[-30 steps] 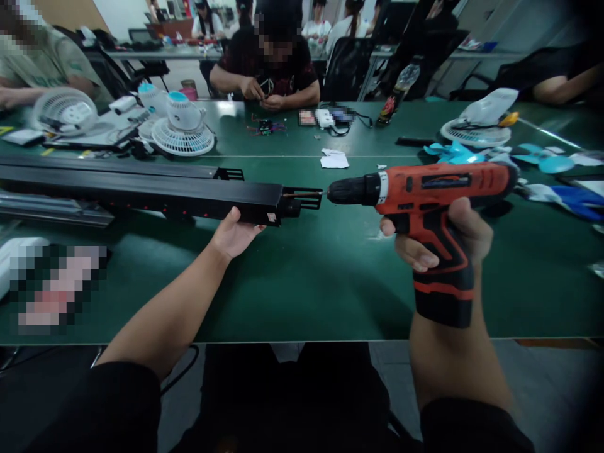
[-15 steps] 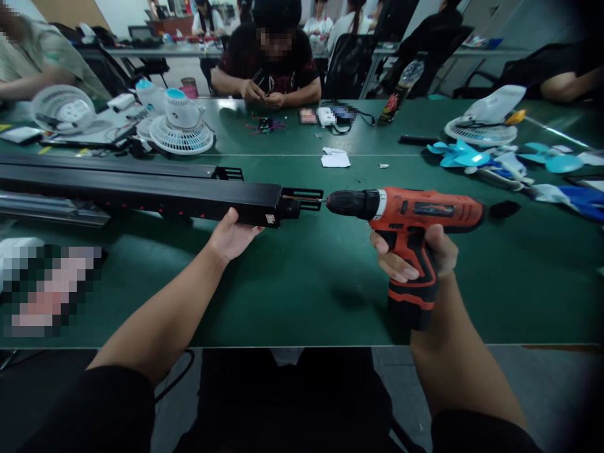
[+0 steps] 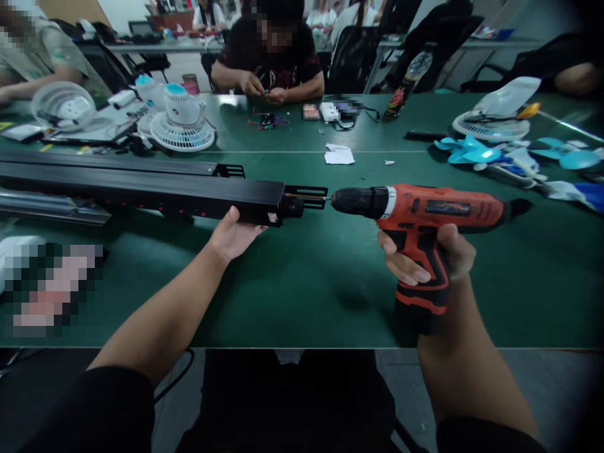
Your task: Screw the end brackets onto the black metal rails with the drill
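My left hand (image 3: 237, 234) is wrapped around the underside of a long black rectangular metal tube (image 3: 221, 200) near its right end, thumb on the near side. A slotted black bracket (image 3: 315, 196) sticks out of that end. In my right hand (image 3: 425, 258) is an orange and black cordless drill (image 3: 438, 207), gripped by its handle and pointing left. Its thin bit reaches toward the tube's end beside the bracket; whether the tip touches a screw I cannot tell. Behind the tube lies a second black tube (image 3: 141, 165) with a similar slotted end.
Left are a shiny metal strip (image 3: 56, 209) and white fan parts (image 3: 182, 129). On the right lie blue fan blades (image 3: 467, 151) and a white fan (image 3: 495, 123). Paper scraps (image 3: 338, 155), a small wired board (image 3: 268, 121) and a bottle (image 3: 406, 88) sit farther back. A person (image 3: 268, 56) sits opposite.
The drill in my right hand has shifted slightly to the right. My left hand stays on the tube, and the view has moved a little.
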